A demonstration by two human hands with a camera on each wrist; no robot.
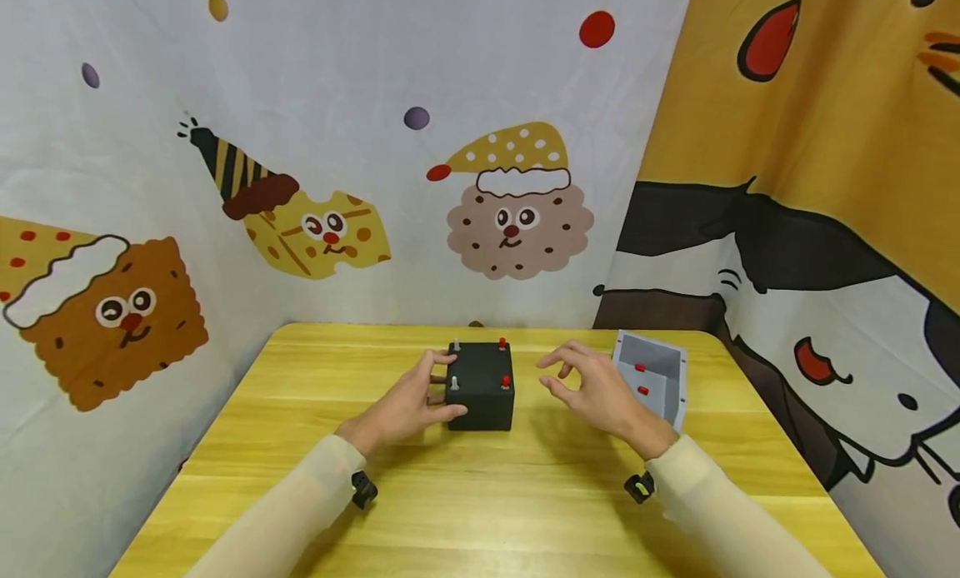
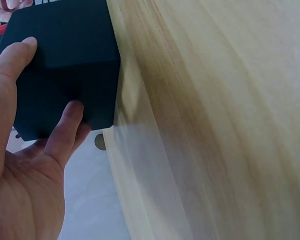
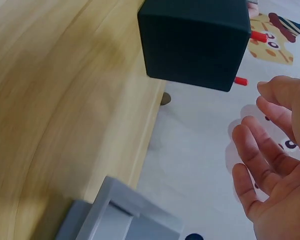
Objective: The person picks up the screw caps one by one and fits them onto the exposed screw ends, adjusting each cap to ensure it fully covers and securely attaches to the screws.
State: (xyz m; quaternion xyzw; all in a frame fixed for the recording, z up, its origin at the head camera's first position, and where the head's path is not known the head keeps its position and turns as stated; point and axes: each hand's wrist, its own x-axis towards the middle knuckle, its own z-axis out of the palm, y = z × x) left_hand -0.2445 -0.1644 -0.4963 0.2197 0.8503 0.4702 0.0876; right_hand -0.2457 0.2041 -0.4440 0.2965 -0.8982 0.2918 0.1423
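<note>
A black box [image 1: 480, 386] stands upright on the table. On its top, two silver metal posts [image 1: 454, 384] rise along the left edge, and two red-capped posts [image 1: 506, 381] along the right. My left hand [image 1: 408, 399] holds the box from the left, thumb on the near face and fingers at the left side; the left wrist view shows the thumb and fingers [image 2: 64, 132] touching it. To the right of the box hovers my right hand [image 1: 592, 386], fingers loosely bent, holding nothing. In the right wrist view the red caps [image 3: 241, 81] lie near its fingertips, apart from them.
A grey open tray [image 1: 663, 353] sits at the right of the table, just beyond my right hand, with two small red caps [image 1: 642, 391] in it. Printed cloth [image 1: 337, 62] hangs behind the wooden table [image 1: 480, 511].
</note>
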